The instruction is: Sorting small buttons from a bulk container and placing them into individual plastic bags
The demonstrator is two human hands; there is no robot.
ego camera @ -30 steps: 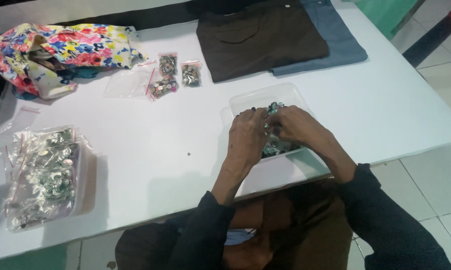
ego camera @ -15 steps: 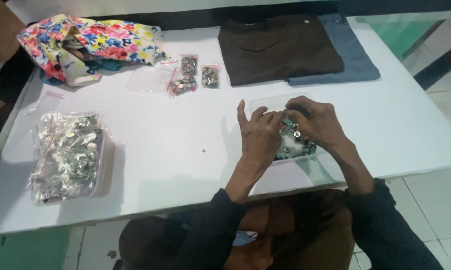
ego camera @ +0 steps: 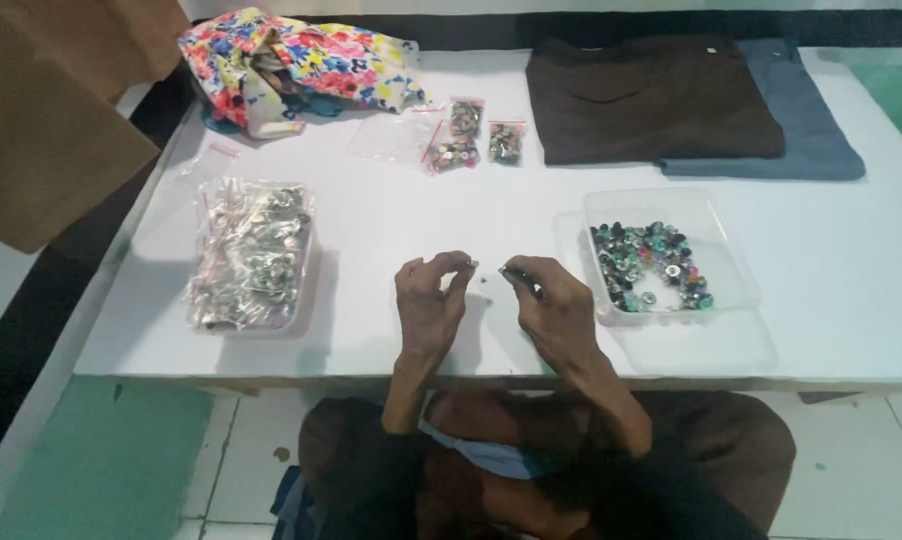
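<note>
My left hand (ego camera: 429, 300) hovers over the white table (ego camera: 391, 230), thumb and forefinger pinched on a tiny button near its fingertips. My right hand (ego camera: 553, 305) is just to its right, fingers pinched on another small dark button. Both hands sit left of a clear plastic tray (ego camera: 723, 290) that holds several small coloured buttons (ego camera: 651, 265). The pieces in my fingers are too small to see in detail.
A second clear tray of small filled plastic bags (ego camera: 249, 252) stands at the left. Three small zip bags of buttons (ego camera: 479, 137) and an empty bag lie at the back. A floral cloth bag (ego camera: 291, 62), a folded brown garment (ego camera: 651, 98) and a blue one (ego camera: 806, 120) lie behind.
Both hands have left the button tray and moved left to the table's front middle, each pinching a small piece. The view has shifted, so the tray now lies to the right.
</note>
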